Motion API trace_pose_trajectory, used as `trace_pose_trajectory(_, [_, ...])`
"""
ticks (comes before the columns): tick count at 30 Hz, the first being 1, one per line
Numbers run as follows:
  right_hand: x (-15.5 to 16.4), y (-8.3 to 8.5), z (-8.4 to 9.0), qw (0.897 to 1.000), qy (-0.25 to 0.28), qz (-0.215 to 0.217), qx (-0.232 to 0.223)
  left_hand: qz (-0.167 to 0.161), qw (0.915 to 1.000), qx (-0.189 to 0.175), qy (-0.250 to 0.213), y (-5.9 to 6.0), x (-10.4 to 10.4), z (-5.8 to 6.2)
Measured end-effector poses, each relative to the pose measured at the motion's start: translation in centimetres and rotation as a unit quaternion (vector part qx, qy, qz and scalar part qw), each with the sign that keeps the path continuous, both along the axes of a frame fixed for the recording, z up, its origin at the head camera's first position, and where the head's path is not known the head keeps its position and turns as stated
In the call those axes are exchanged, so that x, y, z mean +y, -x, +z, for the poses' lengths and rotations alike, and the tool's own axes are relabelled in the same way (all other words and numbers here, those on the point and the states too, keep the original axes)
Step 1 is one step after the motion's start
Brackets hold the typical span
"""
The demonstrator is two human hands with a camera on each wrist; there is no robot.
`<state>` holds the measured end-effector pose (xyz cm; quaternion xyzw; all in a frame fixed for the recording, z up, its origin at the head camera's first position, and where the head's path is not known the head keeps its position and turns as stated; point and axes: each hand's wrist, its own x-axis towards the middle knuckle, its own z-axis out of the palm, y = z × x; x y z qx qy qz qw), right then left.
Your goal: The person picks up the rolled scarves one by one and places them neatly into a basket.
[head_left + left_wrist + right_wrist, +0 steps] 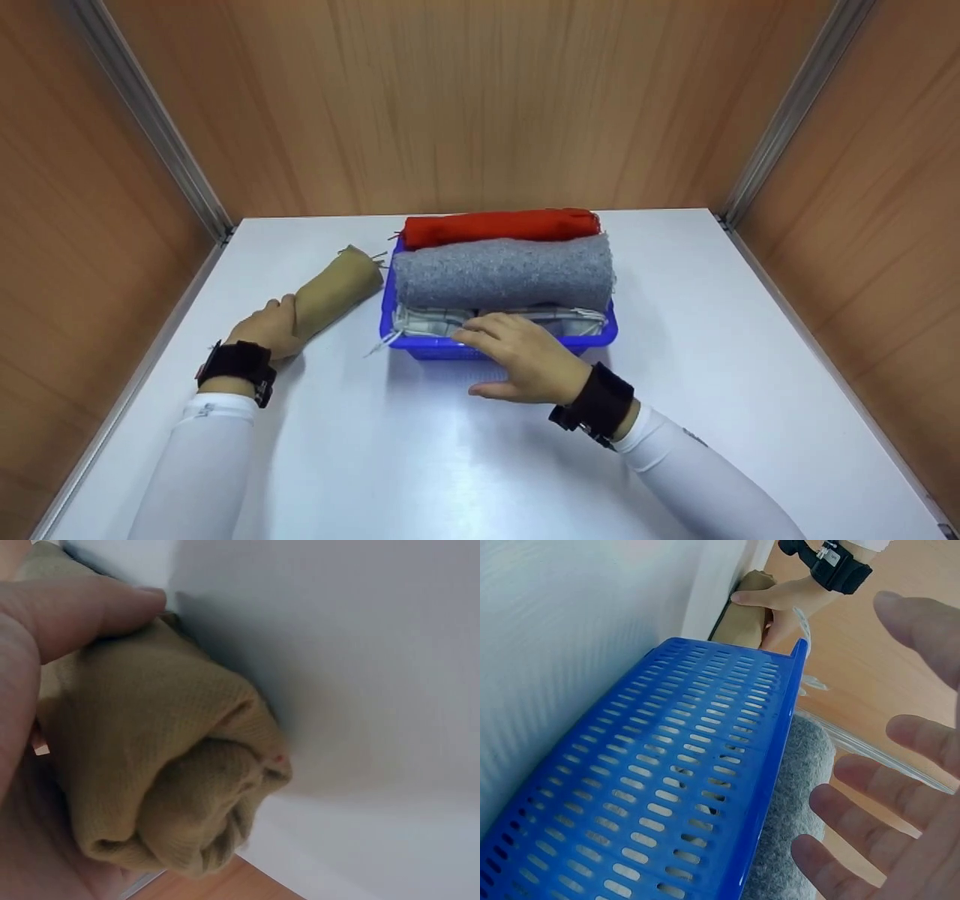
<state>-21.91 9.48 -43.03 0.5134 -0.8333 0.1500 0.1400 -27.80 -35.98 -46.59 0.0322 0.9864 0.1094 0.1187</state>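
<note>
The left hand (268, 327) has its grip closed around one end of the rolled olive-tan knitted cloth (334, 291), which lies on the white table (750, 360) and points away from this hand toward the blue perforated plastic basket (435, 346). The right hand (525, 358) is relaxed with spread fingers and holds nothing; it hovers at the basket's near wall. Just beyond its fingertips lies a checked folded cloth (427, 319), then a grey felt roll (502, 274) and a red roll (501, 226)
</note>
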Motion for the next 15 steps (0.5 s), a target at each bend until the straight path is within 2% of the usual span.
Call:
trace_pose_trajectory(5, [-0.36,0.07,0.02,1.0,0.001,0.005,0.007,0.013,0.9996,-0.016,-0.021,-0.2,-0.36,-0.21])
trace_pose_trajectory(15, [-0.84,0.15,0.01,1.0,-0.001,0.006,-0.005,0.012,0.9984,-0.021,-0.051,-0.22,-1.01,-0.52])
